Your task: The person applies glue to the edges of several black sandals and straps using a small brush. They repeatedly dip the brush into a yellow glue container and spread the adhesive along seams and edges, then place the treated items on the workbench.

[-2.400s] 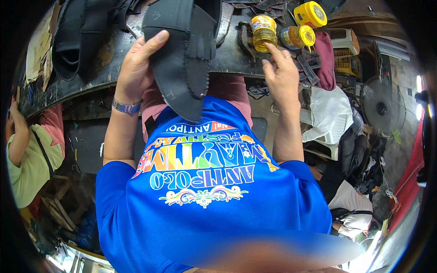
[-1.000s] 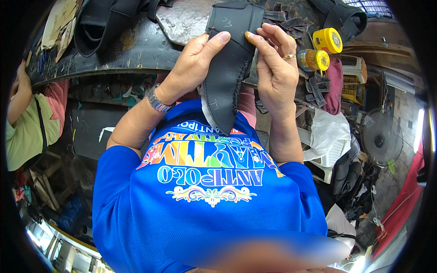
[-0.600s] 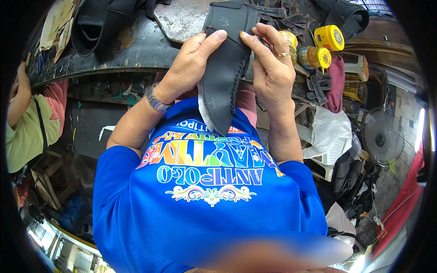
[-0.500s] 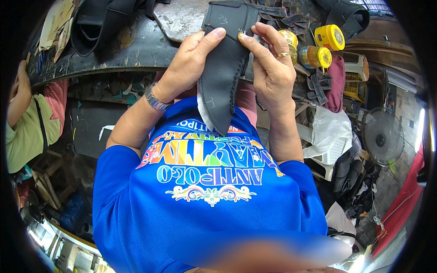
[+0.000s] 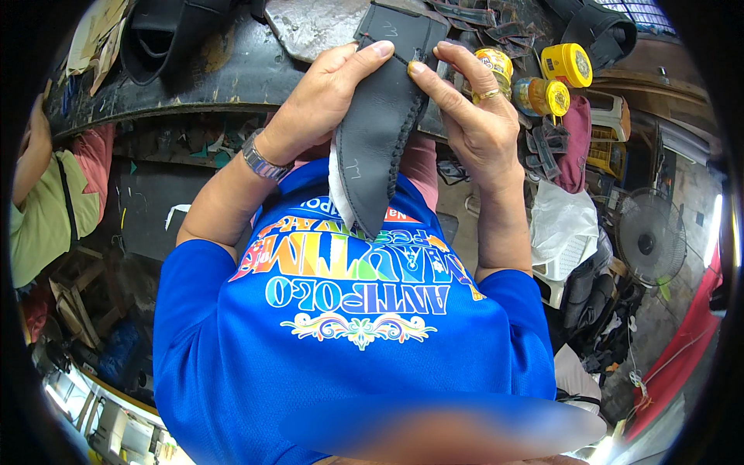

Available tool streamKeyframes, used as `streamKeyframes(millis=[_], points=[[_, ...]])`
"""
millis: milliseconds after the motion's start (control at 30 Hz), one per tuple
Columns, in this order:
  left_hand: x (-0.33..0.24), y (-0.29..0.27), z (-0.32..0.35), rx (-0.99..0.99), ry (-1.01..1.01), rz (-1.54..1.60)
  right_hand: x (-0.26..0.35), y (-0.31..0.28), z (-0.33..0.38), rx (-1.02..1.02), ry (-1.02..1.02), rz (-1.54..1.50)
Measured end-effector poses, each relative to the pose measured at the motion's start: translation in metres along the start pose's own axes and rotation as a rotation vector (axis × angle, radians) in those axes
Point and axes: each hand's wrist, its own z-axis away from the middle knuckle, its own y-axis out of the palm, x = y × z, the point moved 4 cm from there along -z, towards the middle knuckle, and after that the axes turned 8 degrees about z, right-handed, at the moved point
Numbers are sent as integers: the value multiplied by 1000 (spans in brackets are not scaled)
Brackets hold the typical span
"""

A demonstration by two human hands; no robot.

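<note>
The left hand (image 5: pixel 322 93) pinches a black leather shoe upper (image 5: pixel 376 120), its lower end before the bright blue printed shirt (image 5: pixel 356 380), its top over the dark, worn surface (image 5: pixel 256 74); the right hand (image 5: pixel 428 59), fingers parted, has one yellowish-smeared tip at the upper's edge.

Round fan (image 5: pixel 647 240), white cloth (image 5: pixel 564 217) over white seat (image 5: pixel 570 260), yellow crate (image 5: pixel 604 158)

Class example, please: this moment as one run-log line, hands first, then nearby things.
left hand: grips black stitched piece | right hand: touches same piece | nearby: yellow tub, yellow-lidded jar
</note>
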Motion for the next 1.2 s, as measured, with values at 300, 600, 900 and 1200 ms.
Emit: streamKeyframes(millis=[300,600,900,1200], points=[[-1,0,-1,26,-18,52,-3,-6,-8,72,-226,74],[7,-4,-6,42,-24,-26,1,-8,-15,137,-315,115],[4,-7,-7,79,-42,35,-4,-2,-13,85,-117,-14],[3,-8,-7,100,-17,77,4,0,-9,69,-195,50]])
